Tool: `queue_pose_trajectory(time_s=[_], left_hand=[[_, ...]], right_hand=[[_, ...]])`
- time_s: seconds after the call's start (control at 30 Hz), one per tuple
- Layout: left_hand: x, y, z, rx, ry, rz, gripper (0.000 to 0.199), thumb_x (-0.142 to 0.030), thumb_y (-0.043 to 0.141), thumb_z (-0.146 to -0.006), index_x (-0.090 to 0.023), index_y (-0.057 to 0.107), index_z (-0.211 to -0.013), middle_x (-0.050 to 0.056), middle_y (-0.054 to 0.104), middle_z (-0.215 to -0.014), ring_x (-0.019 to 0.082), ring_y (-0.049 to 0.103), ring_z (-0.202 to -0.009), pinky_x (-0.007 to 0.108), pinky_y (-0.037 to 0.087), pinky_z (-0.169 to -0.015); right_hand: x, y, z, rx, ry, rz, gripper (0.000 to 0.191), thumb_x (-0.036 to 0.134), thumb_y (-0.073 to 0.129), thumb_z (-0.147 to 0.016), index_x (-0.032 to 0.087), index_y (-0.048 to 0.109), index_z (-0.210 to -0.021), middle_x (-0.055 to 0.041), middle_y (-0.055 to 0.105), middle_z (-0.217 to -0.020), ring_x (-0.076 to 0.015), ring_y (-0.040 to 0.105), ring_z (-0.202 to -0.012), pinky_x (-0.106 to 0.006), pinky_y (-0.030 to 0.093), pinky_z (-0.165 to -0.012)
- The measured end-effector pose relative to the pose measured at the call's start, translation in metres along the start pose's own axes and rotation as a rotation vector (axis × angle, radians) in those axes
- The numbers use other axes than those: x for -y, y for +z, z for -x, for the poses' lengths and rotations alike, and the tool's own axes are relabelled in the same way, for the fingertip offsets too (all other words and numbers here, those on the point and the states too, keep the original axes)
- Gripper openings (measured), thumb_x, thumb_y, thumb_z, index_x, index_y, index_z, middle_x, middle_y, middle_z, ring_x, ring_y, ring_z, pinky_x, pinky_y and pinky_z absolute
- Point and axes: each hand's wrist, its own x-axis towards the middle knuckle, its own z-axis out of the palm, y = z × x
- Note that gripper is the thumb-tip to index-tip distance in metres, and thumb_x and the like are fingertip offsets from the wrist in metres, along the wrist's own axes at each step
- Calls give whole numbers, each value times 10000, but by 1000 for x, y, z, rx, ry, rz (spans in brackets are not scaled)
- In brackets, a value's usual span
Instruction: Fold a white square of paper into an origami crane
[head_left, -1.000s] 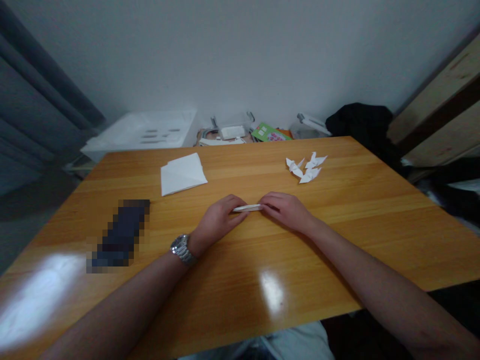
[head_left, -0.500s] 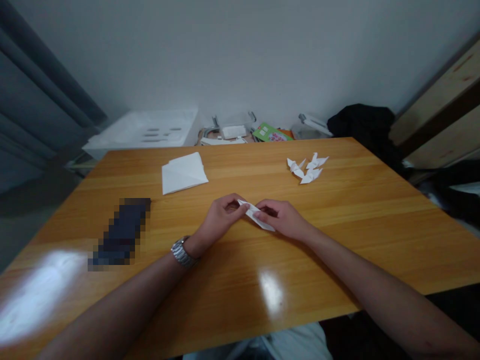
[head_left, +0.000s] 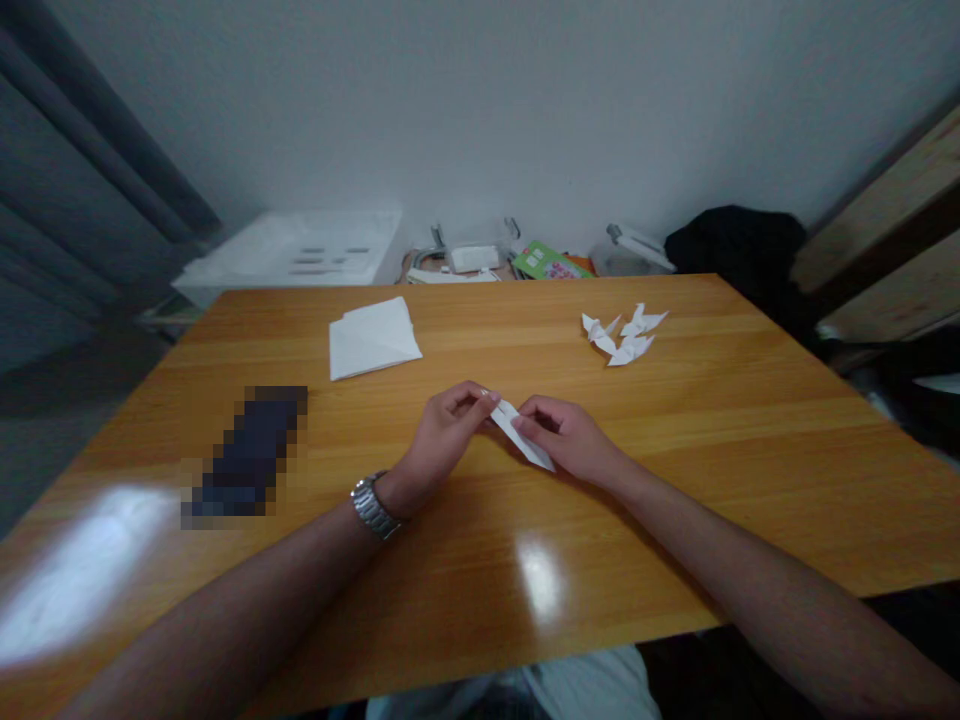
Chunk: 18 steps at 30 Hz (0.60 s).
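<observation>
A long, narrow folded strip of white paper [head_left: 536,455] is held by both hands over the middle of the wooden, orange-brown counter [head_left: 480,590], slanting from its upper end at the left hand [head_left: 448,430] down toward the near edge at its lower right end. The left hand has its grip closed on the upper end, thumb on top and fingers curled behind. The right hand [head_left: 566,435] also has its grip closed on the strip, its thumb pressing the upper face around the middle, while the lower end sticks out free. Whether the strip touches the counter cannot be told. A silver metal-link watch [head_left: 375,507] circles the left wrist. Toward the far left corner, near the far edge, white paper sheets [head_left: 375,340] lie flat in a slightly uneven stack. Nearer the left edge lies a dark rectangular object [head_left: 255,450], blurred into blocks. Close to the far edge, toward the far right corner, small pointed white folded-paper figures [head_left: 630,350] sit grouped together. Beyond the far edge are a white shallow tray [head_left: 277,250] with slots on the left, a green printed booklet [head_left: 544,260] near the middle, and a black cloth-like heap [head_left: 735,245] past the far right corner.
</observation>
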Motion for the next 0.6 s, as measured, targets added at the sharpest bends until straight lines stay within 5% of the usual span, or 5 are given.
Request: queue_pose_trajectory(time_s=[0.27,0.47,0.6], left_hand=[[-1,1,3,-79,-8,-49,412,-504,635,-901,-142,667,-707,33,671,-725,158,641,-703,264,550,-688],[3,-1,1,-92,-27,40,453,-562,581,-928,-133,700,-846,73,720,-797,184,691,-750,301,573,-753],[4,1,1,-21,-32,31,454,-581,603,-904,-139,686,-848,67,710,-819,174,675,-770,287,563,-753]], right_hand=[[8,2,2,17,35,-29,269,407,591,-949,168,647,-839,5,609,-738,-125,508,-654,-246,389,-614],[3,3,4,20,97,-112,294,443,594,-947,173,633,-837,-16,665,-731,-136,558,-629,-253,418,-595],[-1,3,3,12,115,-177,301,466,598,-946,178,633,-865,-30,696,-764,-147,593,-645,-263,449,-617]])
